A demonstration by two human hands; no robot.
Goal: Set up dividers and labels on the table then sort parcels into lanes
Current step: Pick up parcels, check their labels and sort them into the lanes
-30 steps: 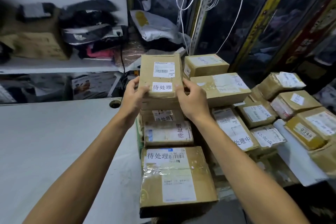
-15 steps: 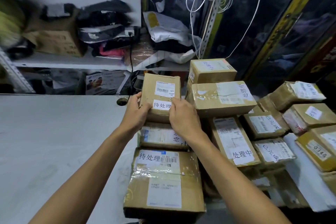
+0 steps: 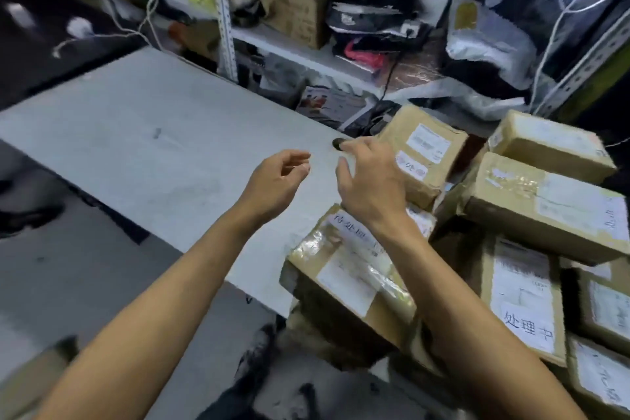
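Hands first: left hand (image 3: 279, 177) hangs over the bare table top, fingers loosely curled, nothing in it. Right hand (image 3: 370, 181) is spread, fingers relaxed, gripping nothing; it hovers in front of the tilted parcel (image 3: 424, 153), and whether its back fingers touch the cardboard can't be told.

Parcels: that tilted parcel leans on top of a row along the right side of the table (image 3: 153, 153), with a taped parcel (image 3: 344, 269) nearest the camera under the right forearm. Right of that row, more labelled boxes, including a large box (image 3: 545, 204) and a box with a handwritten label (image 3: 525, 303). Judgement: 2 groups look sorted by label text, so sorting seems well underway.

Left to do, as a guess: the left stretch of table carries no parcels, and no dividers or lane labels on the table itself are visible, so that setup step looks undone or is out of view.

Hard to read: motion blur smears most label text; only the handwritten label is partly legible. Right-side boxes are cut by the frame edge. Forearm hides part of the row. Shelf (image 3: 306, 44) clutter behind is too blurred to name.
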